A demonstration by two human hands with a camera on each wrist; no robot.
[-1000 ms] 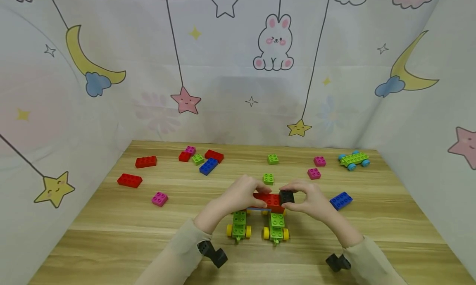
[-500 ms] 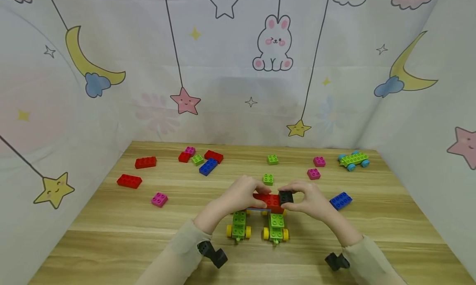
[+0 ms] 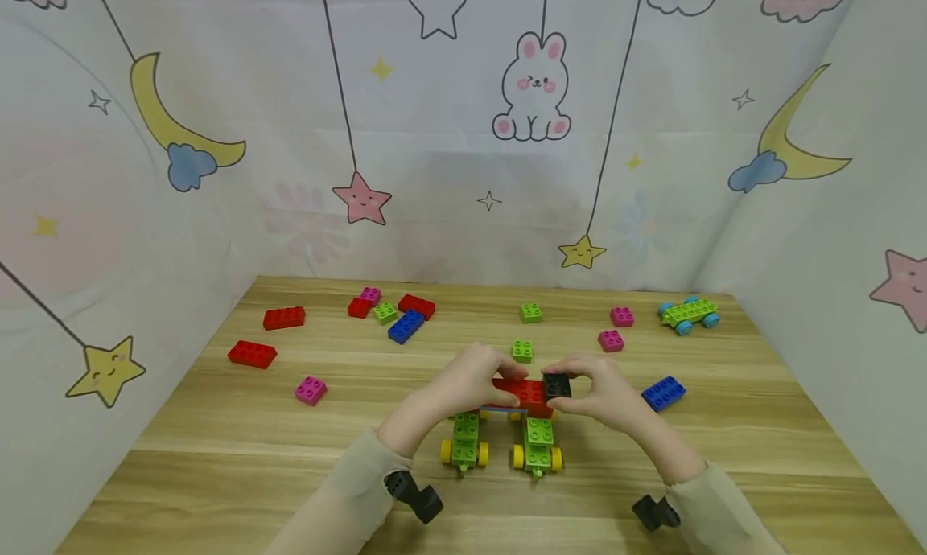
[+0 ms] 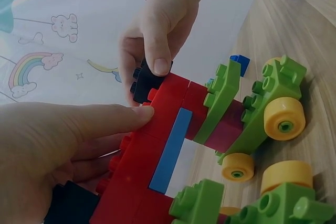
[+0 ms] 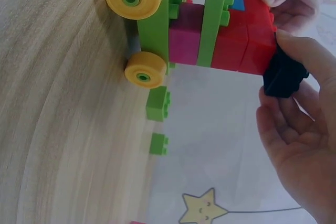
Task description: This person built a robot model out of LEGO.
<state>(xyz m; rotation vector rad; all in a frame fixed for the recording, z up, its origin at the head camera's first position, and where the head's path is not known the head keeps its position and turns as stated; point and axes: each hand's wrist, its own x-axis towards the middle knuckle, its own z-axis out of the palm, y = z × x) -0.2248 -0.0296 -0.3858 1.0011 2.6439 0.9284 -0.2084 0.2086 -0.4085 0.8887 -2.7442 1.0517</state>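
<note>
Head view: the red brick row (image 3: 532, 392) spans two green wheeled bases (image 3: 537, 450) on the bench (image 3: 326, 474) and serves as the landmark. The black brick (image 3: 557, 386) is on top of the row at its right end. Whether its studs are fully engaged cannot be told.

Caution: pressing the black brick off-axis could seat it crooked or lever up the row's right end. Excess downward force could roll the bases on their yellow wheels (image 5: 143, 70) or separate the magenta brick (image 5: 185, 38) below the row. A loose left-side grip would probably let the row twist.

Pose: the left hand (image 3: 474, 376) arches over the row from its left, gripping it with the thumb on the near side and the fingers beyond, partly hidden. The right hand (image 3: 604, 390) approaches from the row's right, pinching the black brick between thumb and fingers.
</note>
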